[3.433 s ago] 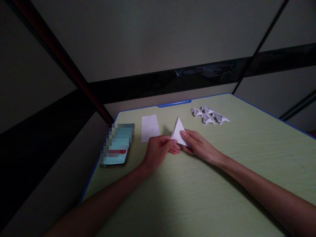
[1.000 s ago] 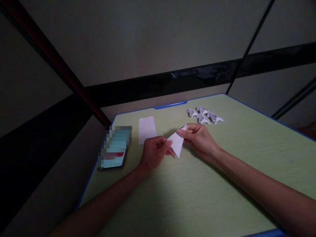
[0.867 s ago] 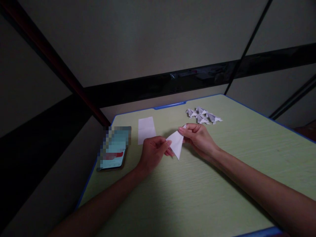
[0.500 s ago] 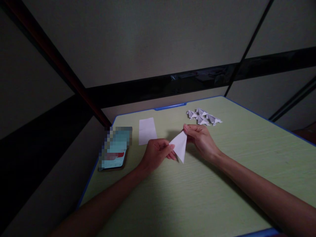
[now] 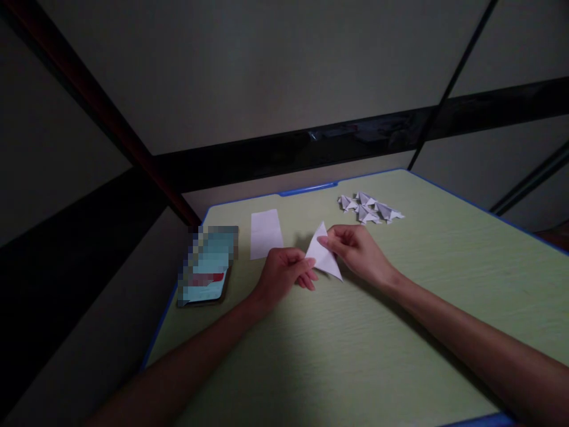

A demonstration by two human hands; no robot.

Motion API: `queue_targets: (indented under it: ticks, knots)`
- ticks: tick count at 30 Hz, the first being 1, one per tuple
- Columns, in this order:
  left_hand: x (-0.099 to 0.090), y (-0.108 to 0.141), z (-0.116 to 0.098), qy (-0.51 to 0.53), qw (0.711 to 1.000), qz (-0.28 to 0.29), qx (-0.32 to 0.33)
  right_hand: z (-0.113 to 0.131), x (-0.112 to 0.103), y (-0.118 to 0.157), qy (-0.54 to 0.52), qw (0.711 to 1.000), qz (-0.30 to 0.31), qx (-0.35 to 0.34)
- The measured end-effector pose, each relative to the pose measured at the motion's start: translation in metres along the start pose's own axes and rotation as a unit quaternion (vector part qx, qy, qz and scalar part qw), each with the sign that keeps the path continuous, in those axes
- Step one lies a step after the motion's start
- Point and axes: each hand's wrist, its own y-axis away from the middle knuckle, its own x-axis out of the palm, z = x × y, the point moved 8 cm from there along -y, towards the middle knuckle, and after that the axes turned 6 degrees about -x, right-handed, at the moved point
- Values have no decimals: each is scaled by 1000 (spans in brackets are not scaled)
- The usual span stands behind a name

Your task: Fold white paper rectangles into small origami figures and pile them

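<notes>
A white folded paper triangle (image 5: 323,258) is held just above the table between my two hands. My left hand (image 5: 287,270) pinches its left corner between thumb and fingers. On the paper's right side, my right hand (image 5: 355,249) grips it with the thumb on top and the fingers behind, partly hidden. One point of the triangle faces away from me, another hangs toward the lower right. Beyond my left hand lies a flat white sheet of paper (image 5: 265,231). Several small folded paper figures (image 5: 367,212) sit grouped past my right hand.
A phone (image 5: 211,267) with its screen lit and partly blurred lies at the table's left edge. The light green table (image 5: 355,356) has a blue rim and a blue strip (image 5: 309,189) at its far edge. Cabinet panels (image 5: 275,77) rise behind it.
The paper triangle has turned in my hands. My right hand has shifted its grip from the triangle's upper corner to its right side. My left hand keeps its pinch.
</notes>
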Motion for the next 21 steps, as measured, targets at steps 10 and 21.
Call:
queue_targets:
  ticks: [10, 21]
  knots:
    - [-13, -3, 4, 37, 998, -56, 2, -11, 26, 6, -155, 973, 145, 95]
    - [-21, -1, -1, 99, 989, -110, 12, -9, 13, 4, -102, 989, 52, 99]
